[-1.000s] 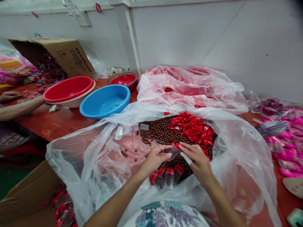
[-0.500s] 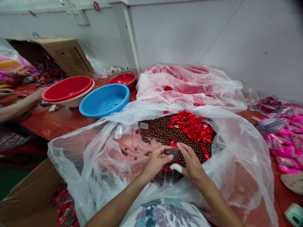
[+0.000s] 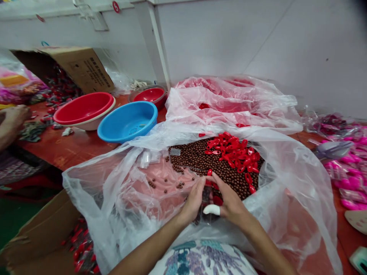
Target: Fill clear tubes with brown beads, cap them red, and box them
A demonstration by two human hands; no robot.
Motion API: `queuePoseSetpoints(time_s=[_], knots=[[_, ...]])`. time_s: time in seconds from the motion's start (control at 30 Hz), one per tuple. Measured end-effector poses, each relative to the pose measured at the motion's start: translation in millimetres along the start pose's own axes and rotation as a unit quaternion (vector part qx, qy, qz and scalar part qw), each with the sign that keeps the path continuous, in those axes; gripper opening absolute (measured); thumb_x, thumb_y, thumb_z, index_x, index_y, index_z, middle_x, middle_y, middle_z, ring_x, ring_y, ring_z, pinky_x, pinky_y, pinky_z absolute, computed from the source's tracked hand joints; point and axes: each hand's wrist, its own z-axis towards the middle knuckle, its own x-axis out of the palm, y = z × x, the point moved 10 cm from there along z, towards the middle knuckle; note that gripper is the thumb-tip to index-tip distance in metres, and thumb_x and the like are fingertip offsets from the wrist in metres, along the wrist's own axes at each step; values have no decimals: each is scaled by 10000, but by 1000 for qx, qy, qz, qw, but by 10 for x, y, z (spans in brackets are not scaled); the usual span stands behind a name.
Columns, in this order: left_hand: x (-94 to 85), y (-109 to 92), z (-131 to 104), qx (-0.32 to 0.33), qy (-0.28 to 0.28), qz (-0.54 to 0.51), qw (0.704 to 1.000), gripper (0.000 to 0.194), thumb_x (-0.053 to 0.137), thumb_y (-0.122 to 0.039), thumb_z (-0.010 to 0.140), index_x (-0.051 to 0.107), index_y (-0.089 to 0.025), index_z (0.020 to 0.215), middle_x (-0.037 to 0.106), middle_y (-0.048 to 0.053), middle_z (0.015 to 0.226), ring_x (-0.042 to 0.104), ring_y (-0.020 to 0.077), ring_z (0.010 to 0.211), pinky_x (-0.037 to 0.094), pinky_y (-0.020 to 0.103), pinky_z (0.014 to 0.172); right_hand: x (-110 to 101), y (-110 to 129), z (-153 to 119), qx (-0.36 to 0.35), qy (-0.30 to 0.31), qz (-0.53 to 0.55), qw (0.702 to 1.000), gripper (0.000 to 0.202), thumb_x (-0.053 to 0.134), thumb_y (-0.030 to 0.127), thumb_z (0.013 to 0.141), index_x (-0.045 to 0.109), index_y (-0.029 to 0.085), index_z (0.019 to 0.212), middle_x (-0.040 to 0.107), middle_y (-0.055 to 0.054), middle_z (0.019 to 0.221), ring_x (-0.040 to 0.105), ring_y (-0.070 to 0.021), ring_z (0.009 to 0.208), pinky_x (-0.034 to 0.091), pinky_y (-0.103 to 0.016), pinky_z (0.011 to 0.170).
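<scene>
My left hand (image 3: 192,203) and my right hand (image 3: 231,203) meet in front of me, both closed around a small clear plastic container with a red top (image 3: 210,173). Most of the container is hidden by my fingers. A white cover (image 3: 211,209) wraps the tip of my right thumb. Just beyond my hands lies a spread of small brown beads (image 3: 195,156) on a clear plastic sheet (image 3: 106,179). Heaped on the beads are red plastic caps (image 3: 232,151), each with a loop-like opening. Other clear pieces show dimly below my hands.
A blue basin (image 3: 129,121) and a red basin (image 3: 84,109) stand at the left, before a tipped carton (image 3: 86,68). Another open carton (image 3: 37,236) sits at lower left. Pink packs (image 3: 351,173) lie at the right. A co-worker's hand (image 3: 14,118) is at the far left.
My hands have drawn closer around the container, my left fingers now straighter and upright against it. The co-worker's arm has pulled back to the left.
</scene>
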Motion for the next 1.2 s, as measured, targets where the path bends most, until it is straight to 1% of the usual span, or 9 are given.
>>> queuePoseSetpoints(time_s=[0.17,0.3,0.4,0.5,0.63,0.73,0.87,1.07,1.2], knots=[[-62,-70,24,4,26,7,1000,569,356,-562,829,461,-205,1260,567,-10,632,524,113,495,393,188,396,-248,-496,176,57,12,-189,980,432,447,29,752,602,235,1098,636,-61,992,537,-221,913,431,-359,816],[-109,-41,51,-7,19,26,999,650,305,-611,825,522,-138,1215,591,21,630,519,98,470,354,169,379,-129,-641,269,43,58,-284,956,305,497,27,747,668,216,913,633,-68,829,515,-220,821,401,-343,758],[-122,-3,57,-15,15,49,999,685,276,-635,822,570,-118,1161,601,32,619,523,91,459,352,170,399,-123,-631,269,53,40,-288,955,262,495,52,776,662,203,910,626,-91,921,504,-241,915,386,-366,785],[-110,35,57,-12,19,80,997,691,246,-643,826,607,-120,1098,600,32,599,533,101,461,355,179,405,-224,-521,245,77,-22,-200,977,285,470,91,813,644,226,995,610,-79,1050,489,-242,1004,390,-387,823],[-125,103,75,-4,12,123,992,647,272,-643,822,666,-136,902,587,28,544,509,121,448,354,217,413,-226,-282,226,94,-60,10,994,221,500,244,860,655,306,1004,643,-30,941,535,-209,926,429,-363,800],[-156,89,95,18,-1,109,994,556,374,-624,802,666,-152,832,609,30,567,513,141,503,379,245,485,-102,-73,224,63,-9,14,998,272,484,295,874,618,338,1107,648,-30,973,540,-208,922,432,-368,794],[-152,41,83,35,-2,97,995,540,391,-620,797,653,-150,836,639,33,657,545,160,626,399,249,563,17,67,168,10,48,-36,998,475,536,391,836,453,323,1299,508,-72,1287,459,-266,1104,403,-443,889],[-73,96,10,-6,5,132,991,644,280,-676,796,607,-145,635,513,5,476,446,116,418,313,238,415,57,48,121,38,2,90,995,391,446,267,897,465,351,1279,566,-32,1205,476,-201,1125,386,-405,970],[-94,-97,1,31,-13,75,997,582,368,-636,801,656,-131,835,588,14,579,489,113,500,376,228,497,106,58,76,41,3,98,994,513,529,324,846,392,288,1339,489,-61,1311,422,-230,1205,352,-420,1009]])
